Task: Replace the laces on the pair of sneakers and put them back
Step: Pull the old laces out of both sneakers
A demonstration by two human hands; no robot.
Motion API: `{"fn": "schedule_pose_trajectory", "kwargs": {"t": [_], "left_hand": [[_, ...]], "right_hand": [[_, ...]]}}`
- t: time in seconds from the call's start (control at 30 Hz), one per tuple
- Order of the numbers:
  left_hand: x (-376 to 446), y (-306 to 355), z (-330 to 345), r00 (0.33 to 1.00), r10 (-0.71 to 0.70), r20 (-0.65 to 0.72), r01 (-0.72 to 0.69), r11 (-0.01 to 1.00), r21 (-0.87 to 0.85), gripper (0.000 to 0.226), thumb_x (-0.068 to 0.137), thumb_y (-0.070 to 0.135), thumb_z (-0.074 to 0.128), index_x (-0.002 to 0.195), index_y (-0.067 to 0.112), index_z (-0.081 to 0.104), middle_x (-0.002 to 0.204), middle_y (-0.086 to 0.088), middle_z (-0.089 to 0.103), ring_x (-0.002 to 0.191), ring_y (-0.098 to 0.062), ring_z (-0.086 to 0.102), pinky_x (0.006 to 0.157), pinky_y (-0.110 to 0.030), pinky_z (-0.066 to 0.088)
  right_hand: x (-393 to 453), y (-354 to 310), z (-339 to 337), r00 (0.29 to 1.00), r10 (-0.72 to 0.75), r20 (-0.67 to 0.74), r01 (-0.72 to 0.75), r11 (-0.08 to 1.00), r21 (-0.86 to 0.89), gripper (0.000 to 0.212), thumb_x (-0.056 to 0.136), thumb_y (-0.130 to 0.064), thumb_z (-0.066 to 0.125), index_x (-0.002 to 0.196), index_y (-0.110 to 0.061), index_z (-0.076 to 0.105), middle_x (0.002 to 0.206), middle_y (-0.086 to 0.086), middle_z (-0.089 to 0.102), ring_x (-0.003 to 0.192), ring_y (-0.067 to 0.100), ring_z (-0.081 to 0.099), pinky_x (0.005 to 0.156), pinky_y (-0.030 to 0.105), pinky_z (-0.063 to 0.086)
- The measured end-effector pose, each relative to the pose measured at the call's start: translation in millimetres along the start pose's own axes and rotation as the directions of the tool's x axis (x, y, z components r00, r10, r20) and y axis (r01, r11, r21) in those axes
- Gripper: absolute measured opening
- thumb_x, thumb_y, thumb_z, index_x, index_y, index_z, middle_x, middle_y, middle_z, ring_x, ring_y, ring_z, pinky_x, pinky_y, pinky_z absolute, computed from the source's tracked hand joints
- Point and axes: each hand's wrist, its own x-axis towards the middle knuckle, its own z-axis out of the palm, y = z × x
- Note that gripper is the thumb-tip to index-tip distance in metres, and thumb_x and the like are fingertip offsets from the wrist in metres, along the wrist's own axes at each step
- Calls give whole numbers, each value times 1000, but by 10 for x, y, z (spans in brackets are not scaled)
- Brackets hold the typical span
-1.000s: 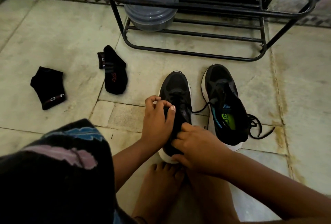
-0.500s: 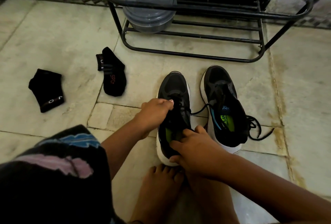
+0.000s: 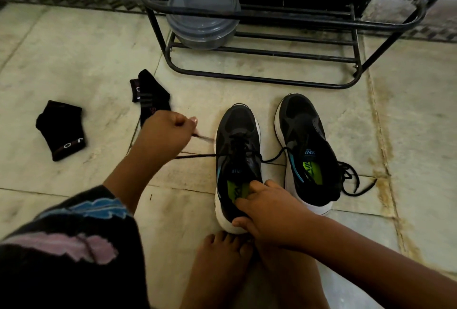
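Two black sneakers with white soles stand side by side on the tiled floor. My right hand (image 3: pixel 267 209) grips the heel collar of the left sneaker (image 3: pixel 237 140), thumb on the sole, fingers inside over the green insole. My left hand (image 3: pixel 165 133) is out to the left of that shoe and pinches a black lace (image 3: pixel 205 138) drawn taut from its eyelets. A second strand lies on the floor below it. The right sneaker (image 3: pixel 304 135) stands untouched, its loose black lace (image 3: pixel 351 180) trailing on the floor at its right.
Two black socks (image 3: pixel 61 130) (image 3: pixel 150 96) lie on the floor to the left. A black metal shoe rack (image 3: pixel 272 24) stands behind the shoes with a grey lidded container (image 3: pixel 202 14) on its lower shelf. My bare feet (image 3: pixel 222 264) are just behind the left sneaker.
My left hand has moved from the shoe's tongue out to the left, pulling the lace through the eyelets. My right hand stays on the heel.
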Motion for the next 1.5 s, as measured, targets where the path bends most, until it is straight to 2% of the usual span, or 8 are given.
{"fn": "schedule_pose_trajectory", "kwargs": {"t": [0.07, 0.17, 0.37, 0.67, 1.03, 1.27, 1.4, 1.5], "left_hand": [[-41, -34, -35, 951, 246, -188, -118, 849, 514, 36, 94, 39, 47, 73, 14, 62, 56, 1, 46, 54, -18, 43, 50, -24, 26], [-53, -68, -20, 926, 310, -215, -102, 755, 648, 30, 92, 40, 49, 86, 17, 65, 74, -1, 60, 77, -25, 54, 75, -35, 38], [-51, -178, 430, 900, 436, -5, -422, 873, 244, 18, 90, 20, 59, 106, 19, 67, 106, 1, 65, 97, -14, 59, 87, -25, 45], [-176, -139, 736, 909, 384, 162, -407, 901, 147, 47, 82, 36, 69, 124, 21, 53, 115, 6, 49, 100, -6, 48, 89, -20, 41], [-222, -324, 838, 958, 288, -8, -287, 950, -126, 38, 95, 5, 44, 130, 16, 53, 124, 3, 60, 114, -3, 52, 92, -14, 38], [-340, -403, 1043, 927, 360, -100, -352, 932, 91, 37, 98, 20, 35, 132, 13, 48, 124, -5, 57, 110, -17, 55, 91, -23, 38], [-397, -391, 1060, 943, 299, -147, -246, 922, 300, 34, 97, 26, 39, 129, 22, 47, 124, 2, 53, 117, -17, 46, 97, -34, 23], [-399, -417, 1012, 938, 282, -201, -240, 948, 210, 22, 91, 29, 53, 112, 23, 52, 105, 9, 55, 104, -13, 49, 90, -30, 20]], "right_hand": [[4, 6, 5, 1000, -3, 4, 3, 1000, -2, 43, 99, -48, 29, 118, -18, 52, 110, 4, 61, 107, 18, 38, 77, 30, 18], [9, 13, 10, 1000, -10, 4, 10, 1000, -8, 43, 99, -49, 28, 117, -18, 53, 110, 4, 61, 107, 18, 38, 77, 30, 19], [20, 19, 29, 1000, -22, 19, 23, 999, -46, 43, 99, -49, 26, 118, -19, 52, 113, 3, 61, 109, 19, 39, 77, 32, 20], [16, 18, 33, 1000, -8, 30, 9, 1000, -18, 44, 99, -49, 28, 119, -19, 54, 116, 2, 59, 112, 17, 37, 81, 31, 21], [-27, 15, -32, 994, 106, 16, -107, 991, 84, 47, 95, -57, 27, 111, -23, 54, 107, -2, 57, 101, 12, 45, 98, 40, 25], [99, 51, -20, 897, 237, -374, -206, 971, 120, 84, 65, -29, 80, 137, -13, 39, 139, 10, 44, 116, 26, 52, 92, 39, 45], [200, 288, -109, 881, 402, -251, -371, 914, 162, 91, 81, -35, 63, 149, -14, 6, 148, 7, 28, 136, 26, 22, 111, 44, 22], [212, 355, -161, 883, 442, -157, -408, 889, 207, 76, 83, -41, 62, 142, -16, 22, 128, 5, 51, 125, 25, 38, 106, 43, 26]]}}
